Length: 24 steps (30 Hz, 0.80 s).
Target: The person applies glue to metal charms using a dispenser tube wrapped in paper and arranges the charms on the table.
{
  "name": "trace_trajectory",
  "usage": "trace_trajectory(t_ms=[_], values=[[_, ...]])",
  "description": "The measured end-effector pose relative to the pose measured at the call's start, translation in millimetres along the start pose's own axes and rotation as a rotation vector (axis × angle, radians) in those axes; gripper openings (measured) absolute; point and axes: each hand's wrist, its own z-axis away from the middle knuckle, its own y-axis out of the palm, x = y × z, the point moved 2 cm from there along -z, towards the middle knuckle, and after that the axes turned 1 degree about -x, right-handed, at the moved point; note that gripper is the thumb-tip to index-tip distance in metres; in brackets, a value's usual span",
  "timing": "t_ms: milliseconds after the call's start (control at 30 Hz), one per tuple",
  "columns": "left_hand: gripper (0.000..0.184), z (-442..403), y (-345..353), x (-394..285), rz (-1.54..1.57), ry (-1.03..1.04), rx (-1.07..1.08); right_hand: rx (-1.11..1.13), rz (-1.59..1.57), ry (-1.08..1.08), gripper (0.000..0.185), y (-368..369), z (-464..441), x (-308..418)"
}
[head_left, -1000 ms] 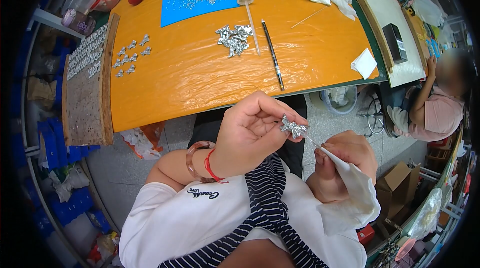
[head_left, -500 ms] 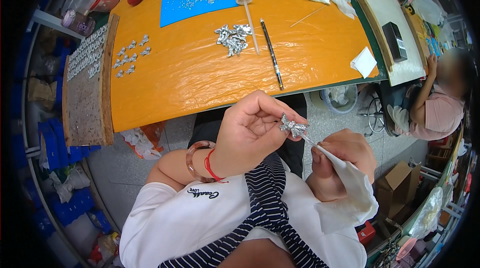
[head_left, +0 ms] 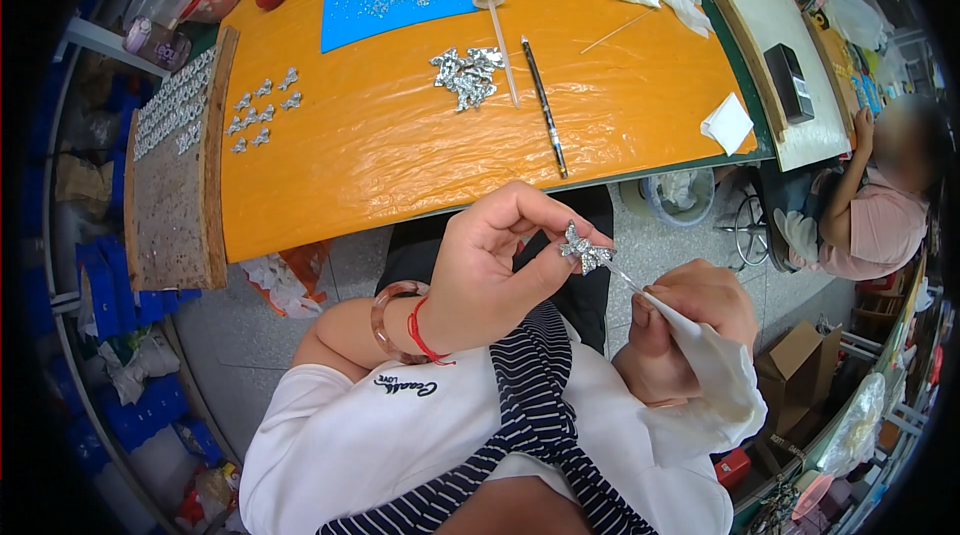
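My left hand (head_left: 505, 260) pinches a small silver bow-shaped ornament (head_left: 584, 249) between thumb and forefinger, its face covered in glittering bits. Gripped in my right hand (head_left: 695, 325) is a soft white piping bag (head_left: 712, 390), whose thin clear tip (head_left: 627, 280) points at the ornament's right-hand end. Whether the tip touches the ornament I cannot tell. Beyond my hands, a pile of silver pieces (head_left: 468, 77) lies on the orange table (head_left: 380, 175). Several similar silver bows (head_left: 266, 115) stand in loose rows at left.
A blue mat (head_left: 345, 10) carries scattered glittering stones. Near the pile lie a white disc-ended stick (head_left: 503, 50) and a dark pen (head_left: 545, 115). A wooden board (head_left: 175, 225) with many small silver pieces sits at the left edge. Another person (head_left: 880, 215) sits at right.
My right hand and the piping bag have drawn slightly to the right, with the tip a little farther from the ornament. The ornament has turned slightly in my left hand.
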Motion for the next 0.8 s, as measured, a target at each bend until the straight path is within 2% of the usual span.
trace_trajectory(t_ms=[133, 333, 433, 800], values=[[0.012, 0.7, -0.1, -0.3, 0.013, -0.025, -0.030, 0.075, 0.047, 0.025, 0.020, 0.0, -4.4, 1.8], [0.013, 1.2, -0.9, 0.4, -0.005, -0.017, -0.023, -0.011, 0.039, 0.044, 0.019, -0.1, 1.4, 2.3], [0.013, 0.9, -0.3, 0.9, 0.008, -0.030, -0.028, 0.075, 0.076, 0.064, 0.019, -1.6, -1.0, 2.6], [0.013, 0.5, -0.7, 1.2, 0.036, -0.039, -0.021, 0.033, 0.061, 0.037, 0.020, -1.6, 1.3, -0.9]])
